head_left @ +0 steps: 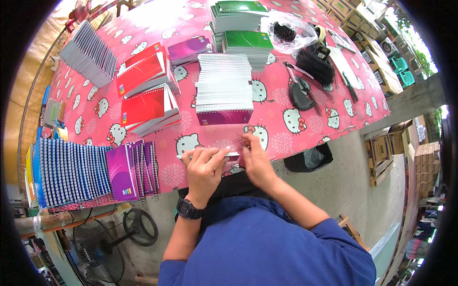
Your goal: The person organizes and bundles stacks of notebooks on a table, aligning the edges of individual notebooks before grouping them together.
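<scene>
At the table's near edge, my left hand (204, 167) is closed over a thin notebook (233, 156), seen nearly edge-on. My right hand (257, 166) is beside its right end, fingers pinched at a thin dark spiral coil (240, 138). Whether the coil has entered the notebook's holes is too small to tell. Just beyond my hands stands a tall row of unbound notebooks (224, 86) with a purple cover in front. To the left are purple notebooks (123, 171) with coils sticking out and a row of coil-bound blue notebooks (74, 169).
Red-covered notebooks (143, 106) and green-covered stacks (245, 43) sit farther back on the pink patterned tablecloth (276, 138). Loose black coils (315, 66) and a plastic bag (291, 35) lie at right. A black bin (310, 159) is below the edge; a fan (100, 250) stands lower left.
</scene>
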`<act>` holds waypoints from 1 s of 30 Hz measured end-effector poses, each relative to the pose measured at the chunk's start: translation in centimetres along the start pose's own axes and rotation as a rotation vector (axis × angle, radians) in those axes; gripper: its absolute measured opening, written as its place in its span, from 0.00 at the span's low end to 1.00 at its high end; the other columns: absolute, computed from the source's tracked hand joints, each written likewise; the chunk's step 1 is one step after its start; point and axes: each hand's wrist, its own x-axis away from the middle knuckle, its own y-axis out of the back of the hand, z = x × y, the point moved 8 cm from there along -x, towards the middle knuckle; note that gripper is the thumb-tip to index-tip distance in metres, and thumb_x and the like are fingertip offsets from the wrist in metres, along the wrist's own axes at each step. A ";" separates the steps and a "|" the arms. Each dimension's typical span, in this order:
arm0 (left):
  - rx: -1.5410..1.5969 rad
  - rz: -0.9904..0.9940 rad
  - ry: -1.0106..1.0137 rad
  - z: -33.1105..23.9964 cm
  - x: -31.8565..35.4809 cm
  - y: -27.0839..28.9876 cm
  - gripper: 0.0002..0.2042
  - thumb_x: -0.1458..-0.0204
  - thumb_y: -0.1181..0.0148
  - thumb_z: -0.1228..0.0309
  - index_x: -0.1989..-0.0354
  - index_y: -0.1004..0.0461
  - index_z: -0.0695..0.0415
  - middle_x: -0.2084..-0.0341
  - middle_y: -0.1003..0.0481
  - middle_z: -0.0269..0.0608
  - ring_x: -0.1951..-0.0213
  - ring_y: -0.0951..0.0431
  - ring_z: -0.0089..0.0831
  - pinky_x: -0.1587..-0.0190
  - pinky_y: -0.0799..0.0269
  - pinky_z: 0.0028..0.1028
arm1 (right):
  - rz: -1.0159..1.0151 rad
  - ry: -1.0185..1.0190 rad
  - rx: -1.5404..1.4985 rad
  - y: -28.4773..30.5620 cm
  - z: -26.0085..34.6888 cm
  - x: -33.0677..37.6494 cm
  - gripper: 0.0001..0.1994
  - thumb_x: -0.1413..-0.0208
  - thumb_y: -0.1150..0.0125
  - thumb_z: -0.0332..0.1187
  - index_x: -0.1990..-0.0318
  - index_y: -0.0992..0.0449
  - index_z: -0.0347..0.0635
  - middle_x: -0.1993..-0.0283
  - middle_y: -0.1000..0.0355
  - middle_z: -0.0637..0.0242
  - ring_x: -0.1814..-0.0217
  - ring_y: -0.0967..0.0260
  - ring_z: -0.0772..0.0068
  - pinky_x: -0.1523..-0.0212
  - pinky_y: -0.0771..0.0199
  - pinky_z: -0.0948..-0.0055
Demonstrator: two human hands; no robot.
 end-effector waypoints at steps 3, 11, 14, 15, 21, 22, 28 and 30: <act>-0.066 -0.020 -0.035 -0.2 0.4 0.1 0.13 0.58 0.36 0.70 0.61 0.21 0.48 0.72 0.26 0.28 0.66 0.29 0.27 0.55 0.44 0.32 | -0.076 0.127 0.040 -1.6 2.2 0.2 0.22 0.44 0.58 0.19 0.41 0.46 0.34 0.50 0.39 0.46 0.50 0.37 0.50 0.48 0.37 0.62; -0.033 -0.015 -0.007 -0.1 0.5 0.3 0.10 0.58 0.36 0.69 0.64 0.21 0.50 0.73 0.25 0.29 0.68 0.29 0.27 0.56 0.43 0.31 | 0.185 0.012 -0.236 1.8 2.9 -1.6 0.11 0.49 0.42 0.21 0.57 0.25 0.38 0.63 0.31 0.66 0.64 0.34 0.78 0.63 0.33 0.78; -0.003 -0.012 0.006 -0.1 0.2 0.4 0.09 0.57 0.36 0.69 0.66 0.21 0.50 0.73 0.25 0.29 0.68 0.28 0.27 0.56 0.43 0.31 | 0.330 -0.009 -0.290 1.7 2.9 -1.7 0.10 0.49 0.42 0.21 0.58 0.24 0.38 0.63 0.28 0.65 0.63 0.32 0.77 0.61 0.32 0.77; 0.006 0.000 0.011 0.0 0.3 0.3 0.09 0.57 0.36 0.69 0.65 0.21 0.50 0.73 0.25 0.28 0.68 0.28 0.27 0.55 0.43 0.32 | 0.370 0.002 -0.247 1.6 3.0 -1.7 0.10 0.49 0.42 0.21 0.58 0.25 0.38 0.63 0.28 0.65 0.63 0.32 0.77 0.61 0.32 0.77; 0.014 -0.011 -0.010 -0.1 0.4 0.5 0.09 0.59 0.35 0.69 0.67 0.22 0.50 0.74 0.25 0.28 0.69 0.28 0.28 0.56 0.43 0.32 | 0.601 0.009 -0.123 0.3 2.7 -1.8 0.10 0.48 0.42 0.23 0.57 0.26 0.37 0.67 0.29 0.65 0.66 0.31 0.76 0.64 0.31 0.76; 0.015 -0.013 -0.009 -0.1 0.5 0.5 0.09 0.59 0.35 0.70 0.67 0.22 0.49 0.74 0.25 0.29 0.69 0.28 0.28 0.56 0.43 0.32 | 0.649 -0.043 -0.120 0.1 2.6 -1.8 0.11 0.47 0.43 0.24 0.55 0.26 0.38 0.67 0.30 0.65 0.67 0.31 0.76 0.65 0.31 0.76; 0.023 0.025 0.051 -1.1 0.0 0.3 0.09 0.58 0.36 0.69 0.66 0.24 0.48 0.70 0.26 0.27 0.65 0.28 0.26 0.52 0.47 0.35 | 0.549 0.127 -0.063 0.9 4.5 -2.2 0.17 0.44 0.45 0.30 0.48 0.33 0.37 0.67 0.28 0.58 0.69 0.29 0.63 0.66 0.29 0.68; 0.043 0.055 0.026 -1.6 0.0 -0.3 0.09 0.58 0.36 0.69 0.66 0.24 0.48 0.71 0.26 0.27 0.65 0.28 0.26 0.52 0.48 0.36 | 0.570 0.078 -0.075 1.2 4.0 -2.1 0.19 0.45 0.43 0.32 0.47 0.34 0.37 0.67 0.27 0.56 0.69 0.29 0.61 0.66 0.29 0.66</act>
